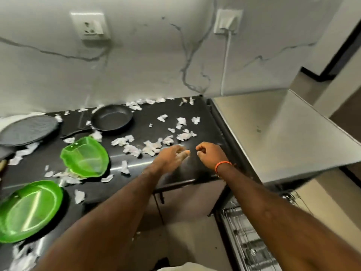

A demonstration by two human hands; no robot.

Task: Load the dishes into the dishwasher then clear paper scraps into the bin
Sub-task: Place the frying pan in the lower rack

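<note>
White paper scraps (152,146) lie scattered over the black counter (197,169). My left hand (172,156) reaches flat over the counter's right part, its fingertips at the edge of a heap of scraps. A hand's width to the right, my right hand (210,153), with an orange wrist band, hovers with curled fingers and no scrap visible in it. A black frying pan (112,118) stands at the back. A green dish (86,155) sits tilted at mid-left, a green plate (29,210) lies at the near left, and a dark round plate (29,130) is at the far left.
A steel appliance top (273,130) adjoins the counter on the right. Below it, a wire dishwasher rack (250,241) shows at the lower right. Two wall sockets (91,26) sit above, one with a white cable hanging down. More scraps pile at the near left corner.
</note>
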